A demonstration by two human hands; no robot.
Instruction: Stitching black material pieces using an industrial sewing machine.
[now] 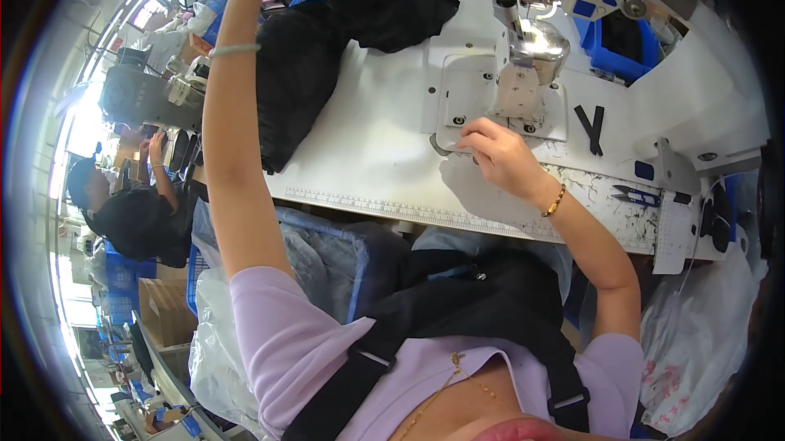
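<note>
Resting on the white surface (pixel 368 155) just before the sewing machine (pixel 523 65), the right hand (pixel 499 155) curls its fingers at the needle plate (pixel 470 94), pinching nothing I can make out. The left arm reaches up past black fabric (pixel 298 73); its hand is out of view.

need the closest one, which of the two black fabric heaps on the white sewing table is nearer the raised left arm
The long black fabric heap at the table's left edge, right beside the left forearm. The other black heap lies farther back, near the sewing machine.

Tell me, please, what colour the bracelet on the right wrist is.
Gold; the bracelet shows best in the head view.
</note>
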